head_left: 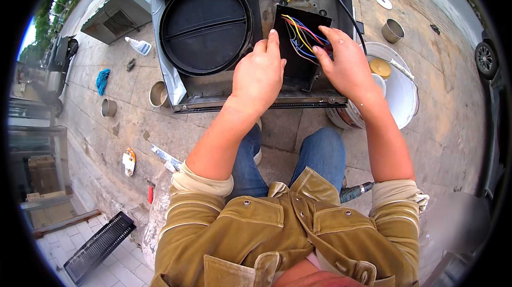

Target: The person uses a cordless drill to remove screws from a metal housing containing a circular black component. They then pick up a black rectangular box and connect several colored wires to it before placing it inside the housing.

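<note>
A large dark metal appliance housing (213, 92) with a round black opening (205, 28) on its left lies before me. In its right part sits a tilted black box (298, 76), with red, yellow, blue and white wires (300, 32) running across it. My left hand (258, 73) is closed at the box's left edge, index finger stretched along it and thumb on the inner side; its other fingertips are hidden. Around the wires' right end my right hand (345, 63) closes with thumb and fingers. A thick black cable (346, 7) loops above that hand.
Right of the housing stands a white bucket (402, 95) with things in it. Metal cups (393, 31) lie on the paving on both sides. A spray bottle (138, 46), a blue cloth (103, 81) and a grey metal unit (120, 15) are left. A power drill (356, 192) lies by my right leg.
</note>
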`<state>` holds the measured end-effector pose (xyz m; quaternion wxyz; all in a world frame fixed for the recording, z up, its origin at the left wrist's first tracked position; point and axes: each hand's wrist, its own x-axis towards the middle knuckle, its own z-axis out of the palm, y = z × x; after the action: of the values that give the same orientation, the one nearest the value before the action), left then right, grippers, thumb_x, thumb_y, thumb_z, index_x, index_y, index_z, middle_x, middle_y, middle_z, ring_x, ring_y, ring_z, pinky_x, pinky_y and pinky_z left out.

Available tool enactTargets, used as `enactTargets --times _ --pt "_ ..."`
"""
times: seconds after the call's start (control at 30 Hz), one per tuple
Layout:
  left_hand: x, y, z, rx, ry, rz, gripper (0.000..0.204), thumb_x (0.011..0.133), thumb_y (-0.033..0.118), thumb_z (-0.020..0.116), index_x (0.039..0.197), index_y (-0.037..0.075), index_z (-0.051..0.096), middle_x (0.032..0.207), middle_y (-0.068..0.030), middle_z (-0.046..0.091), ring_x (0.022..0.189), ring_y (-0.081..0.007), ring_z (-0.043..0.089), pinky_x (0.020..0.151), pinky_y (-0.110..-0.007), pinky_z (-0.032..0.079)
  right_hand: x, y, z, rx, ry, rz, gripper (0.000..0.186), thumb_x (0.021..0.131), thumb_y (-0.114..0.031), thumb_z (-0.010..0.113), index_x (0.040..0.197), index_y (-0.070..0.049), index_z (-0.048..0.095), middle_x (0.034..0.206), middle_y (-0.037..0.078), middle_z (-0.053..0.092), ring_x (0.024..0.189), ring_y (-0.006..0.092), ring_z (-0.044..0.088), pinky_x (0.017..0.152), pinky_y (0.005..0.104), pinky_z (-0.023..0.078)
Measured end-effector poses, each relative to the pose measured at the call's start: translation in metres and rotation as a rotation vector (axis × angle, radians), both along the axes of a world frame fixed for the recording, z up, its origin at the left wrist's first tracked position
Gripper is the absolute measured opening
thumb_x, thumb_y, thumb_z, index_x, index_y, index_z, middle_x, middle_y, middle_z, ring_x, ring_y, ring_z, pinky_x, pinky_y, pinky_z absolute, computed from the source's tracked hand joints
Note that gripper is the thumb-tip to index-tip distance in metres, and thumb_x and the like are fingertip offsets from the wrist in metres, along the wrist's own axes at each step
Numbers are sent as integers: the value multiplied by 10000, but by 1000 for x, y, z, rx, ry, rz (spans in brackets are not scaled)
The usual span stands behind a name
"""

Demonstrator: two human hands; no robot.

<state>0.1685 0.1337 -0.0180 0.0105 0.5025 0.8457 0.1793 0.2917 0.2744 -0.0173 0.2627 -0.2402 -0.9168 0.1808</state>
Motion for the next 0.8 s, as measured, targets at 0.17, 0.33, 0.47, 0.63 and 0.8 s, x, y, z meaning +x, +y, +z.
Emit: enactTargets --times 0.17,0.33,0.47,0.63,0.8 --pt "-10 4 -22 198 -12 -46 586 836 118 650 1338 -51 400 1128 -202 542 939 -347 612 781 -388 523 -19 4 -4 161 -8 -21 422 834 -207 644 1163 48 574 1066 220 602 914 379 623 802 412 511" --pt "-11 9 -31 232 -99 -72 627 833 108 651 1353 -75 353 1147 -221 507 932 -364 606 780 -387 523 -26 8 0 206 -92 -43 461 831 -218 647 1160 91 557 1138 253 582 941 385 625 822 406 510" --pt "-14 11 -35 200 -74 -68 629 830 110 655 1347 -82 353 1156 -225 503 892 -357 624 754 -382 533 -20 -2 5 268 -97 -45 464 823 -188 650 1179 91 548 1212 265 548 1075 375 570 919 398 468" --pt "-19 8 -36 75 -63 -21 711 803 111 681 1368 -90 299 1195 -227 475 859 -353 638 714 -370 548 -39 19 56 366 149 147 346 810 -126 652 1117 27 613 1182 184 598 1087 346 561 942 396 449" --pt "-10 11 -35 89 -108 -68 789 779 114 707 1397 -69 252 1199 -219 451 845 -356 636 694 -378 549 -89 50 59 386 -174 473 389 763 -30 579 1147 22 606 1155 175 614 1118 309 559 967 369 453"
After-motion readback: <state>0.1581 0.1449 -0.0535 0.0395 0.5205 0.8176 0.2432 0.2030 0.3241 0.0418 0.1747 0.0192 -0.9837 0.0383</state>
